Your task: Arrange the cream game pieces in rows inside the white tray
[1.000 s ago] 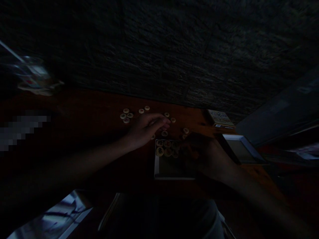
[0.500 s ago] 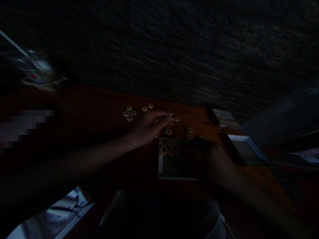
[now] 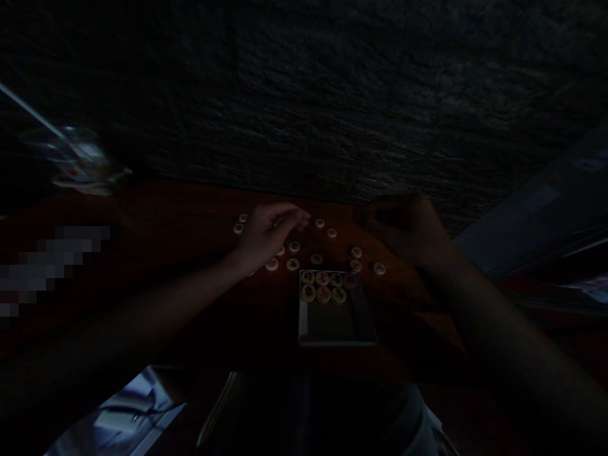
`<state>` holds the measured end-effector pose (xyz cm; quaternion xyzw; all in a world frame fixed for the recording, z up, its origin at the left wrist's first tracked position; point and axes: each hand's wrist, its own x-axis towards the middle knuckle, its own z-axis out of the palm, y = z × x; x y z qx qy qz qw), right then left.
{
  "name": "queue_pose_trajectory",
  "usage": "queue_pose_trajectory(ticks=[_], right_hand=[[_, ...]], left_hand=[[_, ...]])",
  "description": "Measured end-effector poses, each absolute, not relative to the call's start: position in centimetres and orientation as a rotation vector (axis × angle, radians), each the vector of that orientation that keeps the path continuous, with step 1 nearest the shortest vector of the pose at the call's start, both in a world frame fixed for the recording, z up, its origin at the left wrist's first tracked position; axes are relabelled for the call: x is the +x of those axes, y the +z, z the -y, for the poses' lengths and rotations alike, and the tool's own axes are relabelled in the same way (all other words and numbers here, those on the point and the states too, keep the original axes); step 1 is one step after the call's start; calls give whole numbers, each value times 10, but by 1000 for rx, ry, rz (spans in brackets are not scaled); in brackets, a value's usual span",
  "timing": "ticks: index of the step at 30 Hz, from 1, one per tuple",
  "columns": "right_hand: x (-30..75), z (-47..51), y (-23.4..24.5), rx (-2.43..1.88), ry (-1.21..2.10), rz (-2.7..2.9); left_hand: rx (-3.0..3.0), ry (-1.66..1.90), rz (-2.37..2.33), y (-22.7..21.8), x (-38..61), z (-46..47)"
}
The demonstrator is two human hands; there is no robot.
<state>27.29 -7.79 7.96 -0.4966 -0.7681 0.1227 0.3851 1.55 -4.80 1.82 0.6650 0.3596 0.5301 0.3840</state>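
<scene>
Head cam: shallow box (image 3: 331,324) holds 7 xiangqi pcs (image 3: 323,294) at its far end, loose pcs (image 3: 293,265) on surface (image 3: 190,209) beyond it, L hand (image 3: 266,233) beyond-left of box, R hand (image 3: 409,229) beyond-right, hands apart, can't tell if either grips anything.

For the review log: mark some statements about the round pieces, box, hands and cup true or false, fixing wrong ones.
1. Seven round, cream-coloured pieces lie in the shallow, white-rimmed rectangular box. True.
2. Those pieces form three rows. False: they form two.
3. The bare left hand and bare right hand are outside the box. True.
4. No piece lies outside the box. False: loose pieces lie on the brown wooden table.
5. A transparent cup with a pale straw is left of the box. True.
</scene>
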Motion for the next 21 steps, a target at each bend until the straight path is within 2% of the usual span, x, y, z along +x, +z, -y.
queue_pose_trajectory(ticks=[5,10,15,21], right_hand=[[274,27,46,-1311,218,1651],[296,25,10,-1402,152,1770],[303,27,5,-1393,126,1870],[299,29,7,-1349,82,2000]], left_hand=[[1795,1466,-1082,24,-4,26],[1879,1412,-1205,22,-12,14],[1947,1344,-1239,16,-21,0],[2043,1422,-1353,16,-53,-26]])
